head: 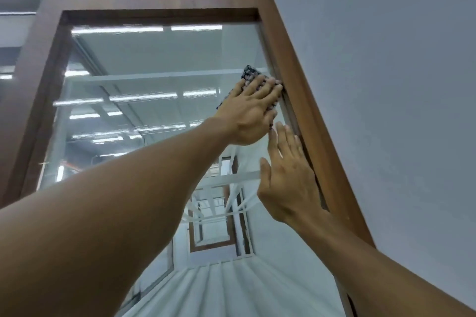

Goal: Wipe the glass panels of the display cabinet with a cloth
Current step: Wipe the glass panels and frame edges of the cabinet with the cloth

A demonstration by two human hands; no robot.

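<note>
Head view is angled steeply upward along the display cabinet (159, 2), and its tall glass panel (154, 59) is seen bounded by a brown wooden frame. The right frame post (306, 116) runs from one o'clock down to five o'clock, and a plain pale wall (386, 85) is met directly at its three o'clock side. Open glass is left toward nine o'clock of both hands, as far as the left post.

Inside the cabinet, pale horizontal shelves (159, 76) are seen through the glass; what is kept on them cannot be made out. Ceiling strip lights are reflected in the panel, and fine streaks are seen across those reflections.

The cloth (247, 72) is held flat against the glass at the panel's two o'clock area, just beside the right frame post. It is dark with a pale speckled pattern, and it shows past the fingertips at twelve o'clock and along both sides of the hand. The left hand (251, 108) is pressed on it with fingers straight and slightly spread. The right hand (286, 180) is laid on the glass at six o'clock of the left hand, close to it, with fingers straight and narrow together along the post's inner edge, holding nothing.
</note>
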